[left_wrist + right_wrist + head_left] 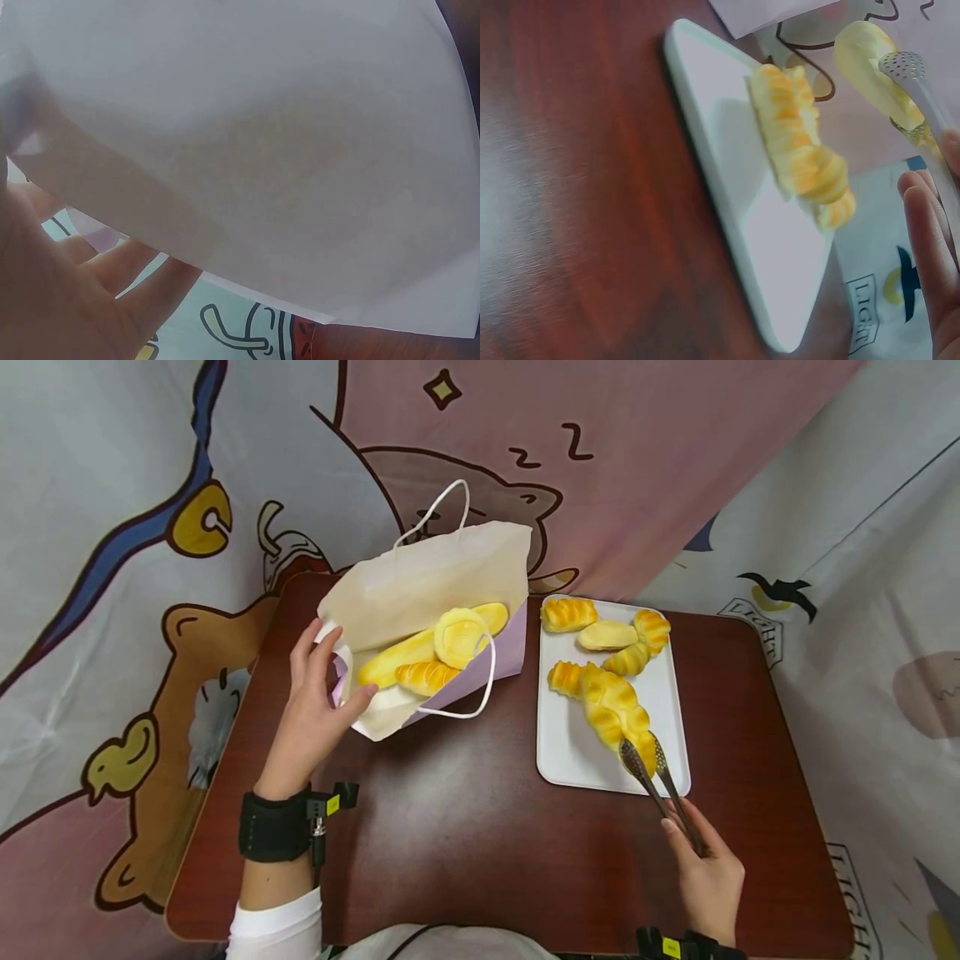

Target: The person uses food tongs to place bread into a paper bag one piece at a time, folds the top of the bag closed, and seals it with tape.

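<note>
My left hand (311, 710) is at the left side of a white paper bag (423, 581), fingers and thumb spread at its mouth. In the left wrist view the bag's pale paper (285, 150) hides the fingertips. Inside the bag lie a long yellow bread (401, 658), a round bread (459, 637) and a striped bread roll (426, 677). My right hand (708, 868) holds metal tongs (678, 814), their perforated tips either side of the near end of a braided bread (611, 702). In the right wrist view this bread (862, 64) appears raised above the tray.
The white tray (566, 752) holds several other breads, including a striped roll (568, 614) at its far left corner and a pale oval bread (606, 635). A dark reddish-brown table (450, 835) carries the bag and tray. Printed cloth (660, 468) hangs close behind and beside it.
</note>
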`<state>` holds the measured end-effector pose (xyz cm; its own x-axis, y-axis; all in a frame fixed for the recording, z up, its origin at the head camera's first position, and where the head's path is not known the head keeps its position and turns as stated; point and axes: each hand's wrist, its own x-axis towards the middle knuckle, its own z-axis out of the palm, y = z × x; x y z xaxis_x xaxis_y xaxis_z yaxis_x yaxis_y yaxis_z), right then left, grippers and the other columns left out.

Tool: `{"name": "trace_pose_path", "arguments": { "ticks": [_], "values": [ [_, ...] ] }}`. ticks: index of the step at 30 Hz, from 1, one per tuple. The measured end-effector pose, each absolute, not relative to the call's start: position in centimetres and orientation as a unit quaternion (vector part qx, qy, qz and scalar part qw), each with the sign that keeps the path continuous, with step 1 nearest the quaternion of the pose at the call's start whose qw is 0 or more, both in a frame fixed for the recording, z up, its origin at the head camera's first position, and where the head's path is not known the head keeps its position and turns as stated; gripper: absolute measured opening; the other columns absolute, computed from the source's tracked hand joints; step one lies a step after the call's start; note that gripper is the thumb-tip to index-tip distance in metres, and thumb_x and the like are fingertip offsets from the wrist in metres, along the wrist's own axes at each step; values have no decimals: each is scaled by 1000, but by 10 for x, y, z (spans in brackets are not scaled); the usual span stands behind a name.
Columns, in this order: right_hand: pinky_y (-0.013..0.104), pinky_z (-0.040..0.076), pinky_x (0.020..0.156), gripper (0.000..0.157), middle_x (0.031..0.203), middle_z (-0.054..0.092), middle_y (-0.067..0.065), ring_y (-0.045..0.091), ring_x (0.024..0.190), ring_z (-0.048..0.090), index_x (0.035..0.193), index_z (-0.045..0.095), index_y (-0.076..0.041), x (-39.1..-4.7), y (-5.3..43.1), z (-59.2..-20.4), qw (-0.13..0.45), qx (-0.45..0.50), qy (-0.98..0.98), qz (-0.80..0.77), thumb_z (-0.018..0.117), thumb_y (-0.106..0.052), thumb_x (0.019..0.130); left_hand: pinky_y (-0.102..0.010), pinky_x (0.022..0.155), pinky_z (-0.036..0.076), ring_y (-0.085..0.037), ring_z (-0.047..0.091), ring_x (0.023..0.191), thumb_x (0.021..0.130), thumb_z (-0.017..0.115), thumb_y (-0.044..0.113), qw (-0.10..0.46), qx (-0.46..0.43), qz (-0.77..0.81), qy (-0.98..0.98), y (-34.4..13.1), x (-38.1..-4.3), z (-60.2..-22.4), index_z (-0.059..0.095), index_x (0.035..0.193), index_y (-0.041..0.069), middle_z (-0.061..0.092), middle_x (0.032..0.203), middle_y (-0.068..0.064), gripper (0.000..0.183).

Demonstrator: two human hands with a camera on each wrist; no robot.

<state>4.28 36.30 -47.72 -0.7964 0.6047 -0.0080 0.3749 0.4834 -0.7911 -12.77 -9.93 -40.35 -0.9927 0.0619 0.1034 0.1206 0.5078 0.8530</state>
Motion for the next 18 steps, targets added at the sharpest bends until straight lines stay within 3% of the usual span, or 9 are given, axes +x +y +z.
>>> {"name": "trace_pose_path", "arguments": {
  "ticks": [8,18],
  "values": [
    [10,44,71,44,108,63,5,3,93,60,120,58,-19,17,371,-455,169,-222,-859,429,68,-14,77,-51,89,38,-16,23,126,76,69,27,34,-47,-489,-870,-103,-125,-404,20,141,29,-2,144,18,81],
    [11,45,73,47,109,62,4,10,96,60,119,59,-22,-24,378,-399,206,-144,-873,417,68,-6,76,-51,86,40,-19,25,125,75,70,26,35,-51,-490,-869,-105,-125,-404,20,140,33,-2,144,18,83]
  ]
}}
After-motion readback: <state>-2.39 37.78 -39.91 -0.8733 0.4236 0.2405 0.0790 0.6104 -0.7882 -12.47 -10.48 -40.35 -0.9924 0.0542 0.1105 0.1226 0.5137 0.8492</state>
